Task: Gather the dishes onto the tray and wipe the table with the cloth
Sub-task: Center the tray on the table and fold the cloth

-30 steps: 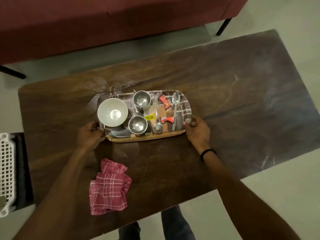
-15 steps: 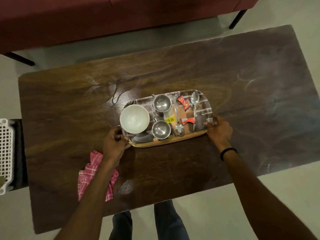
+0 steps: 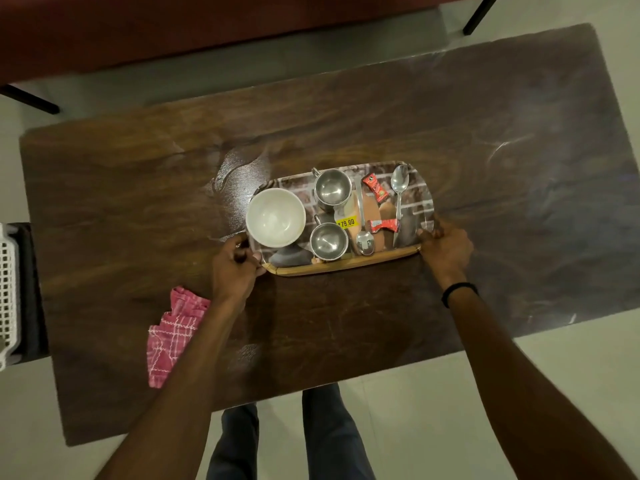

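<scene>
A patterned tray [image 3: 346, 266] with a wooden rim sits near the middle of the dark wooden table [image 3: 346, 323]. It carries a white bowl [image 3: 275, 217] at its left end, two steel cups [image 3: 331, 188] [image 3: 328, 240], two spoons [image 3: 399, 188] [image 3: 364, 237] and red sachets [image 3: 375, 188]. My left hand [image 3: 235, 268] grips the tray's left end below the bowl. My right hand [image 3: 445, 249] grips the tray's right end. A pink checked cloth [image 3: 169, 337] lies crumpled on the table at the near left, partly hidden by my left forearm.
A dark red sofa [image 3: 207, 22] with black legs runs along the far side. A white plastic crate [image 3: 7, 296] stands off the table's left end. My legs [image 3: 294, 438] are at the table's near edge. Pale smears mark the table's right half.
The tray, held at both ends, has moved to the right across the table, away from the cloth. The cloth has stayed where it was.
</scene>
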